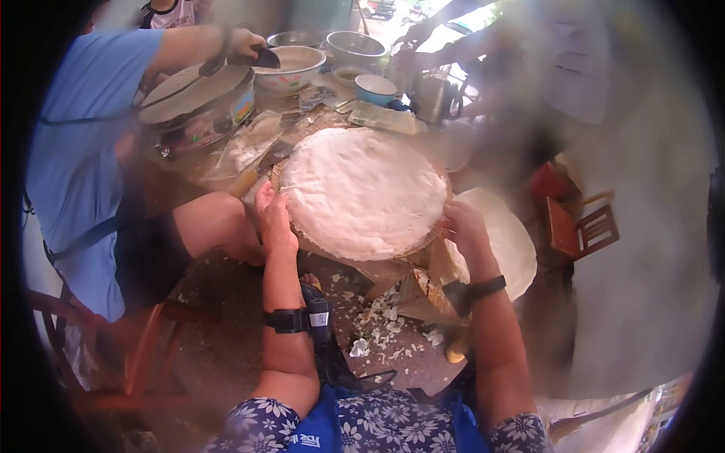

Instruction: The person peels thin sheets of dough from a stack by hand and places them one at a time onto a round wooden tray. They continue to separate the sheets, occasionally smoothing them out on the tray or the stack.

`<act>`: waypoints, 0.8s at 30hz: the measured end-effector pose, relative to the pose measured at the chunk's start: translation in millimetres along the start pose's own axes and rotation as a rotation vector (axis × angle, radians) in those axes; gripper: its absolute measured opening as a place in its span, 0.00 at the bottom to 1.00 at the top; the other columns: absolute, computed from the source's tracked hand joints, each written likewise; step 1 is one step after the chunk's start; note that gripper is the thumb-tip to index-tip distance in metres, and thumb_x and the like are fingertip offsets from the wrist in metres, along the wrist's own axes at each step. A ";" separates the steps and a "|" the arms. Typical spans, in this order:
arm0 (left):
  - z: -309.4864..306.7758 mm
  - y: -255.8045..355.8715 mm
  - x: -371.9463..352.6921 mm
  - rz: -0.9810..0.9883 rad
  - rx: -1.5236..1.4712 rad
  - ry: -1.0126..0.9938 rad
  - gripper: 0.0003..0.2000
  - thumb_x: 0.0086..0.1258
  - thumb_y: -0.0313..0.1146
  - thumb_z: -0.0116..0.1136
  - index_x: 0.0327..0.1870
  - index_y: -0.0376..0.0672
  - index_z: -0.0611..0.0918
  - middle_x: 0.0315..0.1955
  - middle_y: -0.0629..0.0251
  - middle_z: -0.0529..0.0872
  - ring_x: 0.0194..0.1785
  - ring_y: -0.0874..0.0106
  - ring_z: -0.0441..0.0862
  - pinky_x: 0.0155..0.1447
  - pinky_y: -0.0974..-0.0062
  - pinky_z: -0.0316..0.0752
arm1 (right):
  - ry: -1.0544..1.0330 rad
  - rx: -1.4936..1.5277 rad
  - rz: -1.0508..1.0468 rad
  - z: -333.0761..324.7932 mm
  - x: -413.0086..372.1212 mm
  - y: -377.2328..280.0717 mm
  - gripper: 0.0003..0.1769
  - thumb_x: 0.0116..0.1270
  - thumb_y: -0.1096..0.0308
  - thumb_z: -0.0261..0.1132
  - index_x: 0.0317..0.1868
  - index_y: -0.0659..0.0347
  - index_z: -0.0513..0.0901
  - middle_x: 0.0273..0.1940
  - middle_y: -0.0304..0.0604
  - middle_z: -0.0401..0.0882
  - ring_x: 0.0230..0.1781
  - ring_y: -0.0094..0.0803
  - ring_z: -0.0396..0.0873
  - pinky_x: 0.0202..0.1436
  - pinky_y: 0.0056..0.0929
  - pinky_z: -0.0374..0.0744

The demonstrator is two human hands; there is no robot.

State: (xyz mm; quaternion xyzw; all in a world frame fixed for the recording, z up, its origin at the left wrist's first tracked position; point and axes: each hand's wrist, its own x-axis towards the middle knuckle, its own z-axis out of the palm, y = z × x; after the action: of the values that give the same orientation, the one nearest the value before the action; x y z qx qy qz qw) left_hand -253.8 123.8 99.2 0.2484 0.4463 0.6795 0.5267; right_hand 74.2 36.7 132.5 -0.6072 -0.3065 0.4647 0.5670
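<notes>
A large, round, pale flatbread (362, 192) lies in front of me, its surface uneven and slightly wrinkled. Under it, a strip of woven straw mat (279, 173) shows at the left edge. My left hand (276, 220) is closed on the flatbread's left rim, thumb side up. At the lower right rim my right hand (466, 226) grips the edge with bent fingers. Both wrists wear black straps. Beside my right hand, another thin pale flatbread sheet (504, 240) hangs or lies lower down; its support is hidden.
At left, a person in a blue shirt (91, 151) holds a dark scraper (260, 59) over a round griddle (192, 94). Behind are a batter basin (291, 69), a blue bowl (375, 89) and a metal kettle (436, 97). Crumbs (381, 321) litter the floor; a wooden chair (581, 229) stands right.
</notes>
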 end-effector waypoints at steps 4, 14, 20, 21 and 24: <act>-2.0 1.4 -1.7 -0.013 -0.018 0.008 0.29 0.61 0.26 0.52 0.66 0.38 0.63 0.63 0.52 0.63 0.63 0.64 0.64 0.66 0.66 0.58 | 0.014 0.041 0.026 1.7 3.7 -3.4 0.10 0.61 0.65 0.64 0.43 0.57 0.77 0.31 0.33 0.76 0.26 0.23 0.76 0.28 0.23 0.75; -6.7 -11.2 10.6 -0.130 -0.283 -0.021 0.26 0.59 0.22 0.56 0.60 0.40 0.66 0.47 0.63 0.74 0.44 0.72 0.75 0.49 0.75 0.71 | -0.061 -0.001 0.048 18.7 16.4 -1.9 0.09 0.61 0.66 0.61 0.41 0.57 0.76 0.27 0.33 0.73 0.25 0.22 0.72 0.25 0.22 0.73; -3.1 -14.3 8.6 -0.199 -0.212 -0.146 0.29 0.57 0.20 0.57 0.62 0.36 0.63 0.46 0.60 0.76 0.46 0.70 0.76 0.47 0.74 0.73 | -0.017 0.063 -0.079 34.3 3.8 -9.7 0.10 0.59 0.71 0.59 0.42 0.58 0.78 0.29 0.33 0.77 0.23 0.21 0.74 0.24 0.23 0.74; -0.9 -15.3 8.4 -0.186 -0.193 -0.161 0.30 0.57 0.20 0.58 0.63 0.34 0.63 0.46 0.59 0.76 0.46 0.69 0.77 0.46 0.73 0.73 | -0.032 0.056 -0.073 28.1 7.7 -5.8 0.11 0.59 0.71 0.58 0.44 0.58 0.78 0.31 0.34 0.79 0.24 0.22 0.76 0.25 0.23 0.76; 9.0 -11.3 -2.0 -0.115 -0.046 -0.186 0.32 0.55 0.18 0.57 0.64 0.32 0.61 0.47 0.56 0.77 0.45 0.69 0.78 0.43 0.72 0.75 | -0.014 0.144 -0.059 21.6 10.6 7.4 0.14 0.59 0.72 0.57 0.47 0.59 0.77 0.33 0.35 0.80 0.26 0.23 0.77 0.27 0.24 0.78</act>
State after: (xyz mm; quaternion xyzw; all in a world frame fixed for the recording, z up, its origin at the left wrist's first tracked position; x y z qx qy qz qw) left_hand -240.3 125.6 94.0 0.2722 0.3936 0.6320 0.6096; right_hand 57.4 53.7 124.6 -0.5521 -0.2942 0.4728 0.6205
